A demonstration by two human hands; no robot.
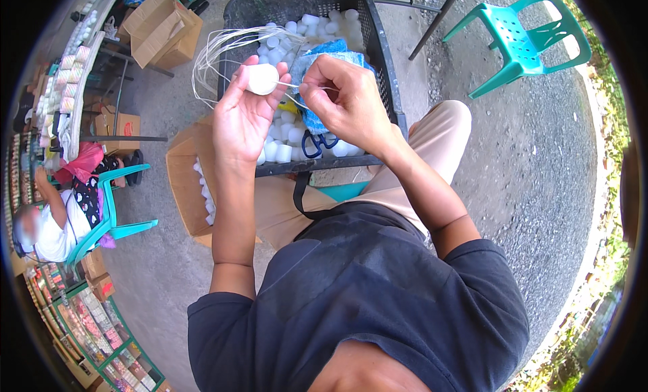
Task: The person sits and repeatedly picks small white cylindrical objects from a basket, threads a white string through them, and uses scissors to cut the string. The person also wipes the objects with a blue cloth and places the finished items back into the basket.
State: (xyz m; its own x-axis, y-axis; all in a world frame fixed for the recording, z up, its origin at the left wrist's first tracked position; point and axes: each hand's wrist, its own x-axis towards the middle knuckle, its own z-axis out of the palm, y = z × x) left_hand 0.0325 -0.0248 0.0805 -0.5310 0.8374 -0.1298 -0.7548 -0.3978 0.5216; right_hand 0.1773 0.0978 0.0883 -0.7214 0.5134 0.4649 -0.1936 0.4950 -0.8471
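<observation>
My left hand (pixel 244 115) is palm up, holding a short white candle-like cylinder (pixel 262 79) between thumb and fingers. A loose bundle of thin white cords (pixel 214 54) loops out past the same hand to the left. With thumb and forefinger, my right hand (pixel 347 98) pinches a white cord (pixel 289 85) that runs to the cylinder. Below both hands is a black plastic crate (pixel 393 88), holding many similar white cylinders (pixel 286 132). A blue cloth (pixel 316 122) and dark-handled scissors (pixel 317 146) lie on top of them, partly hidden by my right hand.
An open cardboard box (pixel 183 183) with more white cylinders stands left of the crate. A green plastic chair (pixel 526 44) is at the far right. Leftward, another person (pixel 64 220) sits on a green chair (pixel 111 216) beside a table (pixel 84 88) bearing spools.
</observation>
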